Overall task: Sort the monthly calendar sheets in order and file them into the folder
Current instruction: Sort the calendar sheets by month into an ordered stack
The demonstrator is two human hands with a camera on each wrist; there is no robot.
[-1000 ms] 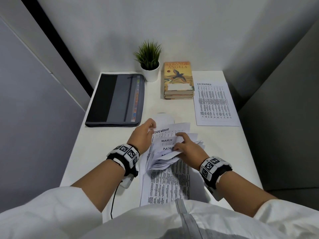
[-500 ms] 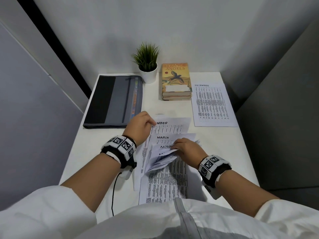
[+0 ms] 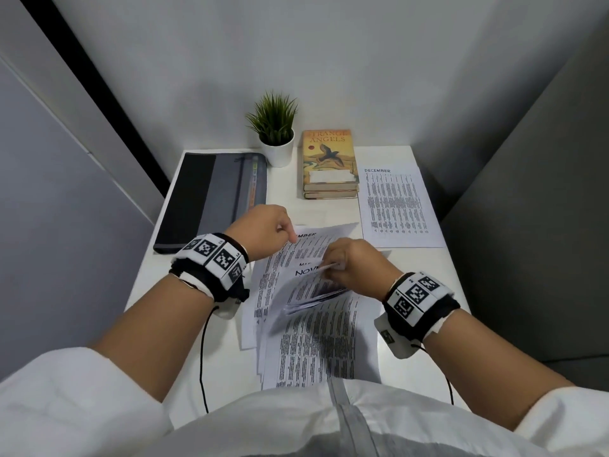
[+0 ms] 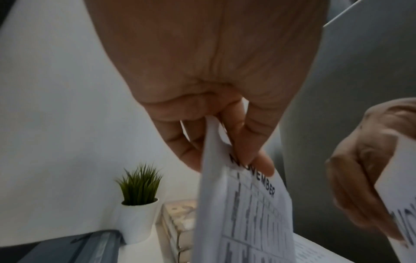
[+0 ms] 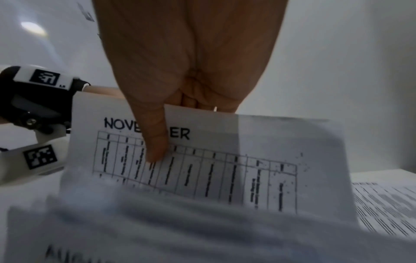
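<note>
Grey and black, the folder [image 3: 211, 199] lies closed at the far left of the white desk [image 3: 329, 212], where it lay half a second ago. Next comes the left hand [image 3: 263, 232], now drawn nearer the body, thumb and fingers pinching the top corner of a sheet headed NOVEMBER [image 4: 252, 210] and tilting it up. The loose stack of calendar sheets [image 3: 316, 341] sits in the middle near the front edge, white paper with dense black grids, fanned more steeply than before (a sheet headed "MAR…" peeks between). The right hand [image 3: 356, 268] has shifted up and leftward; its thumb [image 5: 155, 142] presses over a second NOVEMBER page [image 5: 202, 160] with fingers curled behind it. A DECEMBER sheet [image 3: 395, 206] stays flat at far right
</note>
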